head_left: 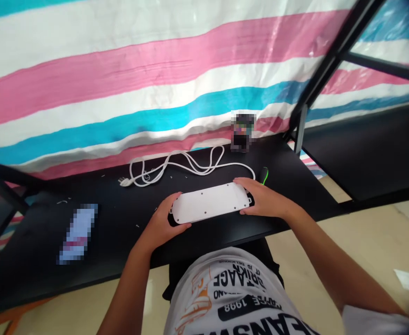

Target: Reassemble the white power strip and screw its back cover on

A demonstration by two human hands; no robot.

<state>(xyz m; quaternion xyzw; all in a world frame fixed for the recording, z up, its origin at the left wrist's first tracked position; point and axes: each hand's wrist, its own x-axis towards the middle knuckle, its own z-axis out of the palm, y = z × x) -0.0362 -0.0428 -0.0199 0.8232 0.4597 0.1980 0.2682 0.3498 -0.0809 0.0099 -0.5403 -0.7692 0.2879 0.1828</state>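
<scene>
A white power strip lies across the middle of the head view, its flat face with several small screw holes or screws turned up. My left hand is wrapped round its left end, thumb along the near edge. Around the right end my right hand is closed the same way. The white cord runs from behind my right hand and loops on the table beyond the strip, ending in a plug. Just past my right hand is a black and green object, partly hidden, possibly a tool handle.
The black table carries small white scraps and a pixelated bluish item at left. Another pixelated item stands at the back edge. A striped sheet hangs behind, with a black metal frame at right.
</scene>
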